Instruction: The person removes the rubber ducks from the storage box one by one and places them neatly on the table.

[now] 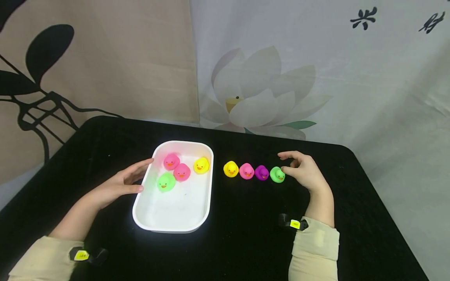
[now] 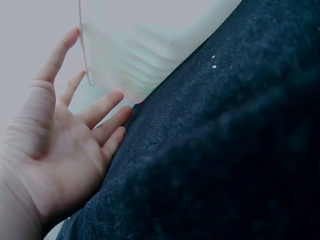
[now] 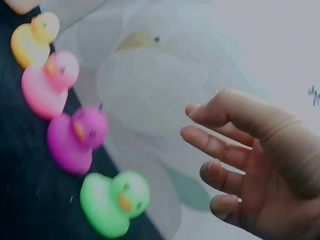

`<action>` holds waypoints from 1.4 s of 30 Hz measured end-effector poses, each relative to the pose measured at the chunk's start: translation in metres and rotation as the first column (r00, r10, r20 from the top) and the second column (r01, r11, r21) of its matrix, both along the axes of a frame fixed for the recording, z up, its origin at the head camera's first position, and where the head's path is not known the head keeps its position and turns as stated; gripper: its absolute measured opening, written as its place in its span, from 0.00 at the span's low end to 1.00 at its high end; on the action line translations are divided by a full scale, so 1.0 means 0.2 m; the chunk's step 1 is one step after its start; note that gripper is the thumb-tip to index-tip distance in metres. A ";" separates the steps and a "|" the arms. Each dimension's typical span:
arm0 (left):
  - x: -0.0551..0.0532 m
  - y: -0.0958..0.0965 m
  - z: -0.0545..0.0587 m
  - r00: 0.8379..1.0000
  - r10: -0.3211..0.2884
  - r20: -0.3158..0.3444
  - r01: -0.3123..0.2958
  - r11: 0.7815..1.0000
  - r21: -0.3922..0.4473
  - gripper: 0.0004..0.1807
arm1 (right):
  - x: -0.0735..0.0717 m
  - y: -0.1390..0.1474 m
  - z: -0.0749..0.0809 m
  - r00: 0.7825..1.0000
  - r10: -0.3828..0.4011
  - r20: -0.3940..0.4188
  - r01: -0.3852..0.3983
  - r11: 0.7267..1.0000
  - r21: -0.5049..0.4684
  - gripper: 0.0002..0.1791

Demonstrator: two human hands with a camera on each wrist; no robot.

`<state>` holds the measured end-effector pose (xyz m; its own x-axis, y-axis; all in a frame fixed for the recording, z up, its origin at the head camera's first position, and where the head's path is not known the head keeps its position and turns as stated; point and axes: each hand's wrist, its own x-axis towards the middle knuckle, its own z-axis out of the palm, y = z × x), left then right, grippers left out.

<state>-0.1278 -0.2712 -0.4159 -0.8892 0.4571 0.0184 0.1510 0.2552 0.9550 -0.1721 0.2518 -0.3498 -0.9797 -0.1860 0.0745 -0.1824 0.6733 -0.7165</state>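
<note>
My left hand touches the left rim of a white tray, its fingers spread; the left wrist view shows the fingertips against the tray's outer wall. Inside the tray are two pink rubber ducks, a green duck and a yellow duck. Right of the tray stands a row of ducks: yellow, pink, purple and green. Beside the row's green duck, my right hand hovers with loosely bent fingers and nothing held; a gap shows in the right wrist view.
A black cloth covers the table. Behind its far edge hangs a pale backdrop printed with a lotus and dark leaves. Both wrists carry small strapped cameras.
</note>
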 end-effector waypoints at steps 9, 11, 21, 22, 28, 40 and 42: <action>0.00 0.00 0.00 1.000 -0.001 0.000 0.001 1.000 -0.002 0.40 | 0.04 -0.17 0.14 0.992 -0.001 -0.126 -0.010 0.996 -0.087 0.17; 0.00 0.00 0.00 1.000 -0.004 0.000 0.004 1.000 0.002 0.40 | 0.05 -0.21 0.16 0.991 0.001 -0.137 -0.017 0.993 -0.119 0.17; -0.01 0.00 0.00 1.000 -0.003 -0.001 0.003 1.000 -0.005 0.40 | 0.11 -0.40 0.24 0.982 0.051 -0.182 -0.091 0.972 -0.218 0.15; -0.01 0.00 0.00 1.000 -0.003 -0.002 0.003 1.000 -0.004 0.40 | 0.11 -0.42 0.24 0.981 0.053 -0.188 -0.096 0.969 -0.227 0.15; -0.01 -0.01 -0.01 1.000 -0.012 0.000 0.012 1.000 0.003 0.40 | 0.13 -0.53 0.25 0.970 0.044 -0.238 -0.116 0.947 -0.299 0.15; 0.00 0.00 0.00 1.000 -0.018 0.006 0.018 1.000 0.015 0.40 | 0.17 -0.72 0.21 0.930 0.099 -0.354 -0.224 0.916 -0.332 0.16; 0.00 0.00 0.00 1.000 -0.019 0.005 0.019 1.000 0.016 0.40 | 0.18 -0.76 0.20 0.930 0.111 -0.351 -0.234 0.915 -0.330 0.16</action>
<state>-0.1282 -0.2704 -0.4155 -0.8804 0.4737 0.0213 0.1505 0.2366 0.9599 -0.1369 0.1005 -0.3101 -0.8463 -0.2498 0.4705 -0.5307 0.3174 -0.7859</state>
